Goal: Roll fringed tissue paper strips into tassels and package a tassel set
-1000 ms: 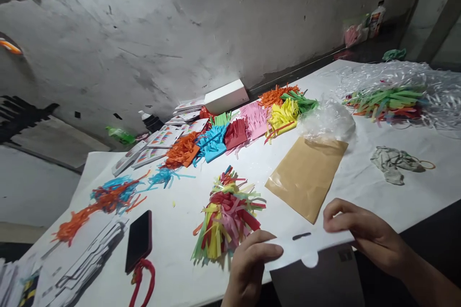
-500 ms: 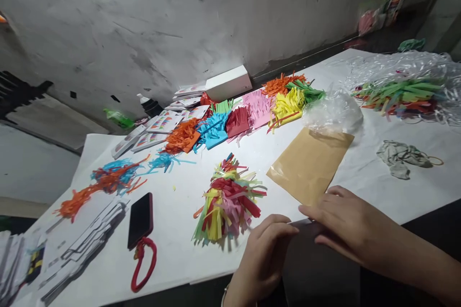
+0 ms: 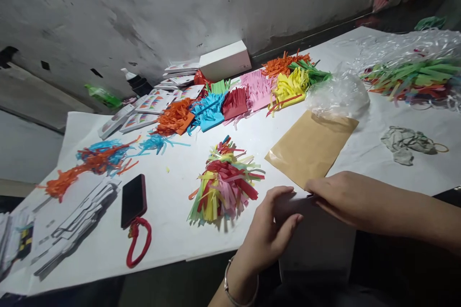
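- At far left of the white paper-covered table (image 3: pixel 173 235): flat stacks of white printed cards (image 3: pixel 68 232), an orange paper-strip bundle (image 3: pixel 61 183) and a tangle of blue and orange strips (image 3: pixel 101 156).
- Just right of those cards: a dark flat phone (image 3: pixel 133 200) with a red looped cord (image 3: pixel 139 247) trailing toward the near edge.
- Along the back, by the grey wall: small colour-printed packets (image 3: pixel 151 105), a white rectangular box (image 3: pixel 225 60), then a row of fringed paper bundles running orange (image 3: pixel 175 117), blue (image 3: pixel 207 112), red (image 3: pixel 234 104), pink (image 3: pixel 257 88), yellow (image 3: pixel 290 88).
- Near table centre: a mixed multicoloured bundle of paper strips (image 3: pixel 223 184), lying loose, just left of the hands.
- At the near edge: left hand (image 3: pixel 270 235), bracelet on the wrist, fingers curled and partly closed, thumb and fingertips pinching the left side of a white card sleeve (image 3: pixel 317 240) that hangs over the table edge.
- Beside it: right hand (image 3: pixel 342 196), palm down, fingers fairly flat and together, pressing on the sleeve's top edge; grip underneath cannot be told.
- Just behind the hands: a flat brown paper envelope (image 3: pixel 309 148), touching a crumpled clear plastic bag (image 3: pixel 336 96).
- Farther right: a greyish crumpled cloth (image 3: pixel 405 141), then green and orange strips under clear plastic wrap (image 3: pixel 414 76).
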The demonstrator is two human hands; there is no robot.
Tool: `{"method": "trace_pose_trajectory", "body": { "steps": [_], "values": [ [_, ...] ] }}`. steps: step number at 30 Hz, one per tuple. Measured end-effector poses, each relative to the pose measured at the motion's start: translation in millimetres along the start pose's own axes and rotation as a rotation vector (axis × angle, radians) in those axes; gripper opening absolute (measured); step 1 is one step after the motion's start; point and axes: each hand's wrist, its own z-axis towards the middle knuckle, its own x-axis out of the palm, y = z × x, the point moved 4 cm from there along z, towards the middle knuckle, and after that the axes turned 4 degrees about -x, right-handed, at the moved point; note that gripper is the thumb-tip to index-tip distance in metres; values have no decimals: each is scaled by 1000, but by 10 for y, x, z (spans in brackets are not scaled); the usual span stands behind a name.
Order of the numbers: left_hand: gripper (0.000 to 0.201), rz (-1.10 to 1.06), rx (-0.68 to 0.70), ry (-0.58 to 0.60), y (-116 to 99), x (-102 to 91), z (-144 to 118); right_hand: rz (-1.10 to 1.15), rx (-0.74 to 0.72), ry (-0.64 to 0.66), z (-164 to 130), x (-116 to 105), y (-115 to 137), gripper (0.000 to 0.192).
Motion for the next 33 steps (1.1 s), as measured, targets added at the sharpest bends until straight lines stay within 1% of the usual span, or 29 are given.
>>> {"method": "trace_pose_trajectory", "body": {
  "steps": [2, 5, 10, 14, 17, 22, 27, 31, 33],
  "values": [
    [41, -22, 2, 1, -8, -3, 14, -68, -27, -44, 15, 3, -9, 9],
    [38, -43, 6, 9, -14, 10, 23, -166, -70, -84, 26, 21, -19, 11],
    [36, -38, -20, -13, -3, 32, 23, -270, -99, -67, 29, 25, 6, 17],
    [30, -55, 15, -45, -35, 48, 55, -341, -127, -95, 55, -6, 20, 11],
    [27, -56, 41, -45, -71, 60, 80, -393, -150, -98, 73, -40, 24, 10],
    [28, -61, 50, -28, -104, 67, 84, -382, -120, -46, 85, -83, 17, 9],
    [29, -62, 44, -22, -96, 76, 95, -402, -74, 5, 99, -72, 5, 7],
    [32, -42, 59, -27, -79, 77, 110, -391, -67, 9, 105, -73, -13, 8],
    [32, -40, 57, -37, -68, 78, 118, -347, -65, 5, 101, -84, -21, 8]
  ]
}}
